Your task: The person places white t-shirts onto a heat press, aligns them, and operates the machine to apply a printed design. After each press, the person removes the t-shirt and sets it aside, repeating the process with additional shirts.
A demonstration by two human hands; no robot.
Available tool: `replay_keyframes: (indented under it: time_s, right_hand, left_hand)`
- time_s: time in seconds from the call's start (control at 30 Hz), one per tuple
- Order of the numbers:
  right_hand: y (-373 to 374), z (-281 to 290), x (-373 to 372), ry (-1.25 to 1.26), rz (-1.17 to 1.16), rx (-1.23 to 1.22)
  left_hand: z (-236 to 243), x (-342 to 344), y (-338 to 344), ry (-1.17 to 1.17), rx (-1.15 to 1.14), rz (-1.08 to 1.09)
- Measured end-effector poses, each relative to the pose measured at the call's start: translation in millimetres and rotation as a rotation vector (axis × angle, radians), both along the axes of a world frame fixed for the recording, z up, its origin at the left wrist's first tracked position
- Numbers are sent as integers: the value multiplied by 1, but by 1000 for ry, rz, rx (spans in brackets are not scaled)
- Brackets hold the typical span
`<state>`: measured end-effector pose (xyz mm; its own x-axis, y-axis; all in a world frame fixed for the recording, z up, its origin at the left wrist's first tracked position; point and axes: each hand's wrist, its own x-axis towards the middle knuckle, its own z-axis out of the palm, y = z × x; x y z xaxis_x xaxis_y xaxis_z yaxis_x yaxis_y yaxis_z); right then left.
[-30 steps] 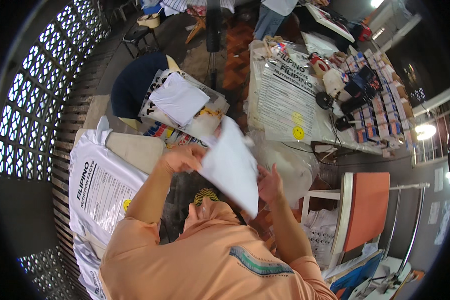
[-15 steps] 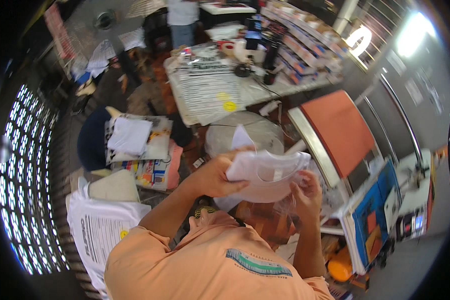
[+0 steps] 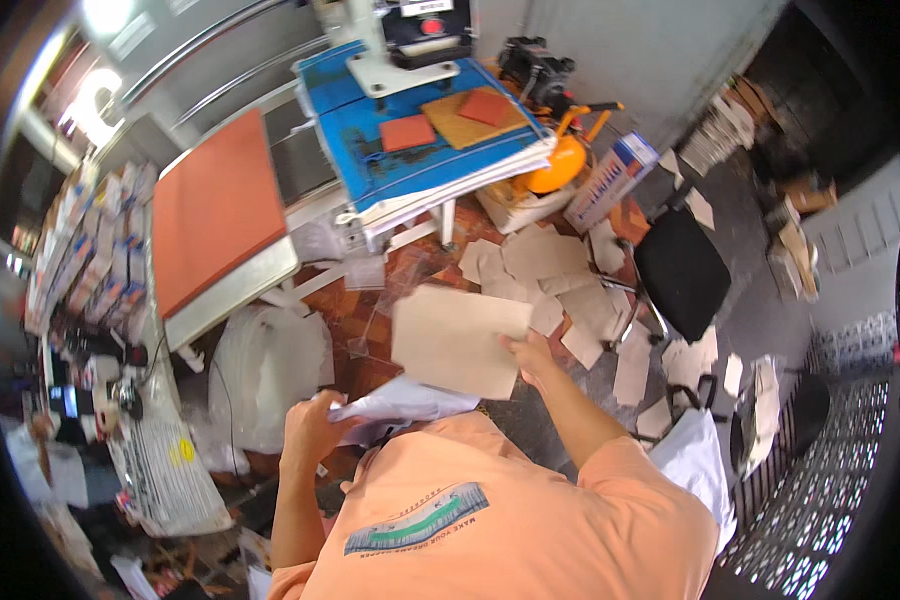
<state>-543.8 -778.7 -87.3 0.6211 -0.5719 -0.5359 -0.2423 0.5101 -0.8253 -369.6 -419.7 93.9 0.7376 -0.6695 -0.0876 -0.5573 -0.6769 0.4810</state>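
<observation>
My right hand [image 3: 532,358] grips a beige cardboard sheet [image 3: 455,335] by its right edge, with the sheet tilted up in front of my body. Bunched in the closed fingers of my left hand [image 3: 315,428] is a white T-shirt [image 3: 410,402]. The shirt stretches right from that hand, just below the cardboard's lower edge. Part of it is hidden behind my chest.
More cardboard sheets [image 3: 545,262] lie scattered on the floor ahead, near a black chair [image 3: 682,272]. A blue-topped table [image 3: 370,165] bears a press machine. An orange-red padded board [image 3: 220,205] stands left of it, above a plastic-wrapped bundle [image 3: 270,375].
My view has swung right, away from the printed-shirt table. Earlier both hands held the white T-shirt by its collar; now the left holds it and the right has a cardboard sheet.
</observation>
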Motion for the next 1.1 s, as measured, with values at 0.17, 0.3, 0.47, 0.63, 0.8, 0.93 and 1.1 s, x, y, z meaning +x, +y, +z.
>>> replay_keyframes:
  time_s: [0.17, 0.3, 0.47, 0.63, 0.8, 0.93, 1.1]
  right_hand:
    - [34, -29, -51, 573, -173, 13]
    - [116, 8, 26, 204, 722, -958]
    - [191, 35, 164, -124, 1003, -1039]
    - [186, 56, 242, -43, 595, -459]
    - [288, 190, 318, -287, 981, -711]
    - [339, 143, 363, -322, 828, -1186]
    - [298, 154, 356, -36, 713, -692]
  left_hand:
    - [4, 14, 2, 226, -8, -88]
    - [15, 40, 8, 401, -158, -132]
    - [66, 110, 54, 472, -753, 157]
    - [101, 206, 157, 322, -601, 273]
    - [88, 262, 182, 529, -655, 129]
    - [125, 289, 181, 660, -756, -271]
    - [147, 355, 240, 423, -778, -46]
